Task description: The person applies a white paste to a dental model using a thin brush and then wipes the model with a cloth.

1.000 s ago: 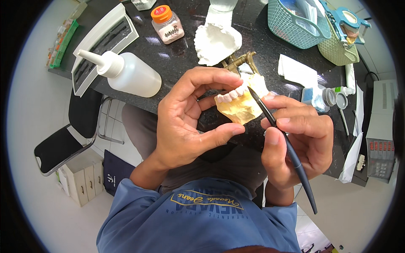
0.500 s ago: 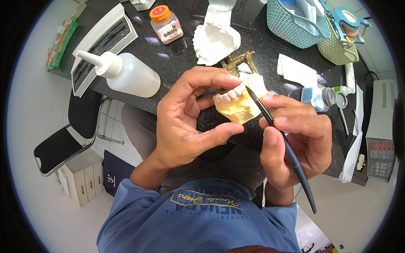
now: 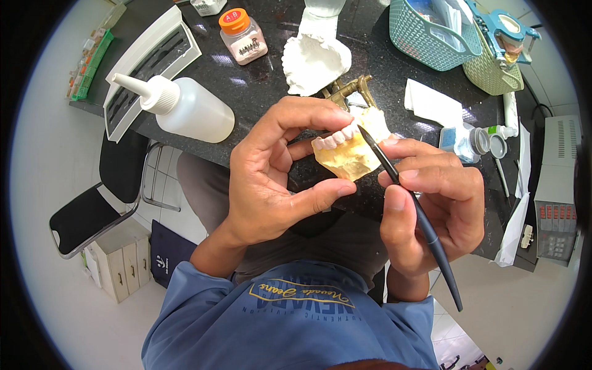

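Between fingers and thumb, my left hand [image 3: 271,166] holds a yellow dental cast [image 3: 345,161] with a row of pale teeth [image 3: 335,139] along its upper edge. A slim black brush-like pen [image 3: 425,225] is gripped by my right hand [image 3: 441,203]. Its dark tip touches or nearly touches the cast beside the teeth; I cannot tell which. Fingers of my right hand also rest by the cast's right edge. Just behind the cast stands a brass articulator [image 3: 350,92], partly hidden. A white plaster cast [image 3: 314,61] lies beyond it on the dark table [image 3: 265,83].
A white squeeze bottle [image 3: 196,111] stands at left, near an orange-capped jar [image 3: 243,40] and a white-framed case [image 3: 148,61]. To the right are a blue basket [image 3: 428,40], folded white paper [image 3: 433,106], a small glass jar [image 3: 465,143] and a blue articulator [image 3: 509,37].
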Demonstrator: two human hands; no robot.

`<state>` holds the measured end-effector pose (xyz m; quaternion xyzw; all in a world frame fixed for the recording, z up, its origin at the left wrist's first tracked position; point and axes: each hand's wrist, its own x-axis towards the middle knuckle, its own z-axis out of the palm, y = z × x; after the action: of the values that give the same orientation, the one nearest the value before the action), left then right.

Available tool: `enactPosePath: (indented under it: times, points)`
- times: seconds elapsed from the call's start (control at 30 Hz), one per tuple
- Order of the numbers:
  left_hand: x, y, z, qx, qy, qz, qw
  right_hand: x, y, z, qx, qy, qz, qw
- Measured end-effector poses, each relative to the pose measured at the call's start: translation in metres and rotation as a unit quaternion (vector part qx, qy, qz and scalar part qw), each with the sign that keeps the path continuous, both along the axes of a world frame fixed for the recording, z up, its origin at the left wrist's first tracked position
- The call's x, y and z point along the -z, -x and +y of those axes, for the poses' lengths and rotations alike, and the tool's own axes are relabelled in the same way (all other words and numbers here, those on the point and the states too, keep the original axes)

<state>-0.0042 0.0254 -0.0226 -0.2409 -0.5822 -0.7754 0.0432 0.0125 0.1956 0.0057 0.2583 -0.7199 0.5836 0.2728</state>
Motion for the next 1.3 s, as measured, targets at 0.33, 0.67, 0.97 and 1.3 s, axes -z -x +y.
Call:
enactPosePath:
  times: [0.33,0.67,0.97,1.3]
  points:
    - [0.0011,0.0010,-0.0012,-0.003,0.004,0.004,1.000,-0.0021,0.0010,-0.0004,-0.004,-0.019,0.007,1.000]
    - [0.0017,0.0012,-0.0022,0.001,0.001,0.006,1.000,-0.0037,0.0000,-0.0017,-0.001,-0.031,0.005,1.000]
    - [0.0024,0.0010,-0.0027,0.001,0.002,0.005,1.000,-0.0025,-0.0014,-0.0014,0.000,-0.025,0.003,1.000]
    - [0.0026,0.0013,-0.0026,0.002,0.000,0.003,1.000,-0.0039,-0.0018,-0.0016,-0.003,-0.028,-0.003,1.000]
